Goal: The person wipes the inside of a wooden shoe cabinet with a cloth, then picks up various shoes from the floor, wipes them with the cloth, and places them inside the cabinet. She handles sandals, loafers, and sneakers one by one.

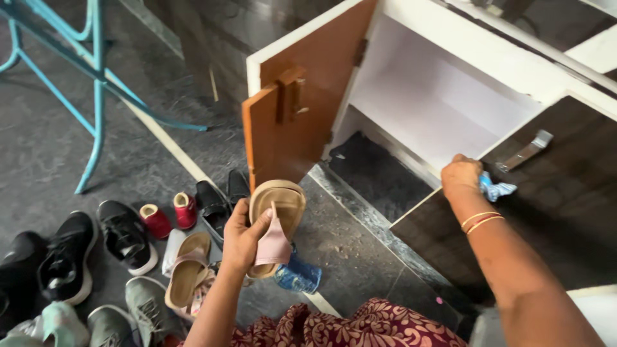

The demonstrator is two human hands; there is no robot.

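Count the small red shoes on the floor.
2: a pair side by side, one small red shoe left, the other right, between the black sneaker and black sandals.

This looks like a home's entryway. A low white shoe cabinet (443,96) stands open on a dark stone floor (51,148), with sneakers, sandals and tiny red children's shoes (170,215) scattered beside it.

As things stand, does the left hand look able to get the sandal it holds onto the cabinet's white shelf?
Probably yes. The left hand holds the tan sandal just before the open orange door, and the white shelf behind it lies bare. The right hand is at the cabinet's edge, aside.
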